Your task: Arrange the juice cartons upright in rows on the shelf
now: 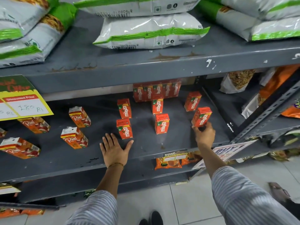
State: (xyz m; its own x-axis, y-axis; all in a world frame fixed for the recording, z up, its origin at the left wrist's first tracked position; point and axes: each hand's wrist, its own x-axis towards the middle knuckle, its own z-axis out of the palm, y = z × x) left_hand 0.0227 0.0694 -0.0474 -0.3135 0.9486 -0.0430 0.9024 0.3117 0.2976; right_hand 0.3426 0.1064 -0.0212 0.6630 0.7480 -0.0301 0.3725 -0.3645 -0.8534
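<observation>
Left hand (114, 148) flat before upright cartons (124, 128), right hand (204, 133) seemingly around another (201, 116).

Grey metal shelf (146, 146), scuffed and chipped, bearing upright Maaza cartons (159, 123) in loose rows right of the Real cartons (74, 138), a packed Maaza row (156, 91) behind, left hand (114, 149) flat in front.

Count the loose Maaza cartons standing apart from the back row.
6: two left, and; two middle, and; two right, and one held by the right hand at. Back row may hide more.
</observation>
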